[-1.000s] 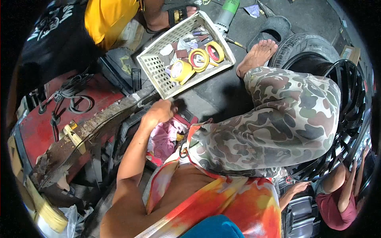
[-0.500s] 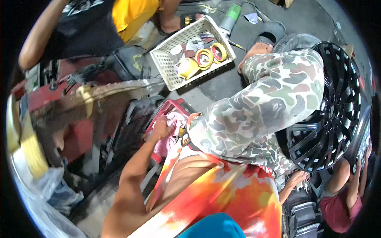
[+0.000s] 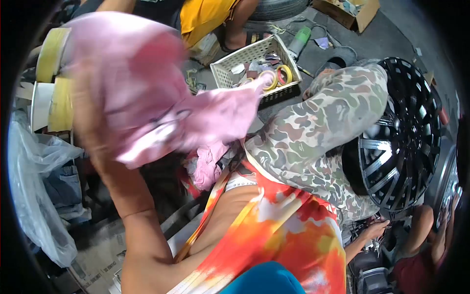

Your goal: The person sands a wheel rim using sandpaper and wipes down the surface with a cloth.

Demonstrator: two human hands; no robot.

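Observation:
A pink cloth (image 3: 142,83) is lifted at the upper left, blurred by motion. My left hand (image 3: 88,115) is closed on its left side, the fingers partly smeared. More pink cloth (image 3: 208,169) lies lower, beside my waist, in a red container mostly hidden in shadow. My right hand (image 3: 376,228) is low on the right, just below a black multi-spoke wheel cover (image 3: 404,132) that stands against my camouflage-trousered leg (image 3: 323,112). Its fingers are curled; what they hold among the dark and shiny parts there is unclear.
A cream plastic basket (image 3: 227,78) holds tape rolls and small pieces. Beside it lies a green-and-grey power tool (image 3: 299,41). Yellow-and-white rolls (image 3: 59,105) and clear plastic (image 3: 36,166) are at left. A person in yellow shorts (image 3: 203,19) and another person (image 3: 418,267) are nearby.
My left hand has pulled a pink cloth out of the red container and swung it up and left. My right hand has shifted slightly. The view has turned a little.

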